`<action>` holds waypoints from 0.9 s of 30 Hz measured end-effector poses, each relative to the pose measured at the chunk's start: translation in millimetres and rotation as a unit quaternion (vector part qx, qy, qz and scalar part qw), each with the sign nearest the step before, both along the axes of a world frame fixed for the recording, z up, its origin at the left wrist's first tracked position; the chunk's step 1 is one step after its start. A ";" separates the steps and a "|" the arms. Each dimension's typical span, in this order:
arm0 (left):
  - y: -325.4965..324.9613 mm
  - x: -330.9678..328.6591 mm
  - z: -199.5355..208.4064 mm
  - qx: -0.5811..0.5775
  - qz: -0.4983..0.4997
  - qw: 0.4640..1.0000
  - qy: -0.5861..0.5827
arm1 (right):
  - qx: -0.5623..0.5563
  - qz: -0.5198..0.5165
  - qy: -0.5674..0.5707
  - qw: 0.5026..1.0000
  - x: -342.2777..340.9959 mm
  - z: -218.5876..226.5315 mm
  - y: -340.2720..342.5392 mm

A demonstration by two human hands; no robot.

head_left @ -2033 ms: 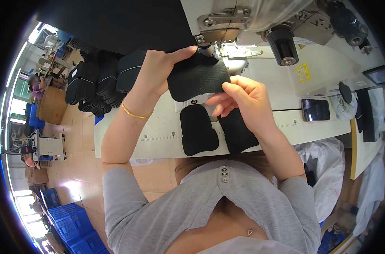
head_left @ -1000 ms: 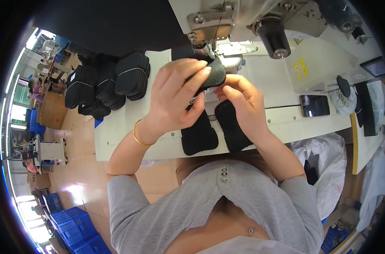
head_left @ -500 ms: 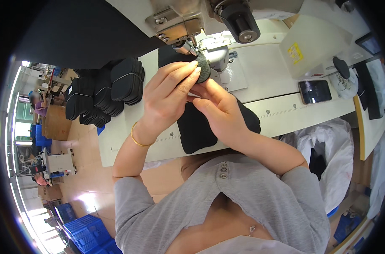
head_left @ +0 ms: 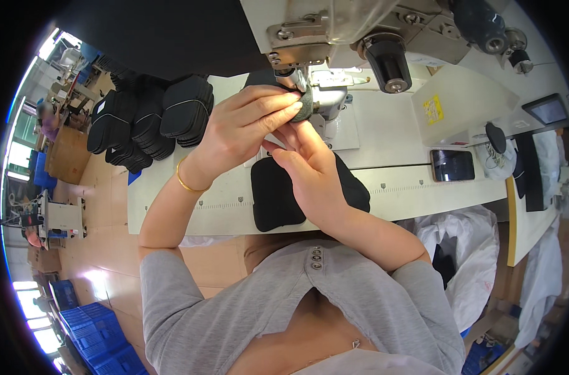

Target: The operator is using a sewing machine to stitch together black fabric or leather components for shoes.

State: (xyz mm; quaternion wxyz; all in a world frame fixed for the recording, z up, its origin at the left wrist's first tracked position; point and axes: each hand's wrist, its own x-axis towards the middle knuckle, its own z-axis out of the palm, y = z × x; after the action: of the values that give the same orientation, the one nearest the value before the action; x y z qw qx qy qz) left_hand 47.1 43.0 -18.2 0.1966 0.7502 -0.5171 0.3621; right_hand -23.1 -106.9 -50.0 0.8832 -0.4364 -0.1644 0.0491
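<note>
A dark grey-green fabric piece with a curved edge (head_left: 305,107) sits under the needle area of a sewing machine (head_left: 295,78). My left hand (head_left: 244,125) closes on it from the left, its fingertips pressed on the piece close to the needle. From the near side, my right hand (head_left: 312,175) pinches its lower edge, the thumb and fingers drawn together. Part of the piece is hidden by my fingers. Below my hands, a black padded fabric piece (head_left: 273,197) lies on the white table (head_left: 222,215), partly covered by my right hand and wrist.
Several black pad stacks (head_left: 187,109) tied with bands stand left of my left hand. A phone (head_left: 453,165) lies to the right, before a pale machine cover (head_left: 453,112). A white bag (head_left: 465,250) hangs below the table's right edge. Blue crates (head_left: 100,337) stand on the floor.
The whole view has shifted with my head. Both hands stay at the needle with the fabric piece, and less of the piece shows between my fingers.
</note>
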 end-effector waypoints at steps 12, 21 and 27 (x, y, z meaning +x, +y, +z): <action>-8.2 4.9 -5.8 -0.016 0.068 0.996 -0.053 | 0.026 0.007 0.013 1.000 12.3 2.8 2.2; -18.2 -7.8 -1.6 0.006 0.134 0.988 -0.077 | 0.040 0.024 0.028 0.999 11.3 1.6 -0.2; -25.5 -12.4 2.1 0.024 0.156 0.984 -0.084 | 0.029 0.023 0.039 0.999 9.6 1.8 -6.4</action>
State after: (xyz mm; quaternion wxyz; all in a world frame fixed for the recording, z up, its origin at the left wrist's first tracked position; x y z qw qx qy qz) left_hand 34.7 17.5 -16.2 0.0755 0.7934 -0.4166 0.4374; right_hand -13.5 -113.3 -48.2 0.9000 -0.4043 -0.1409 0.0816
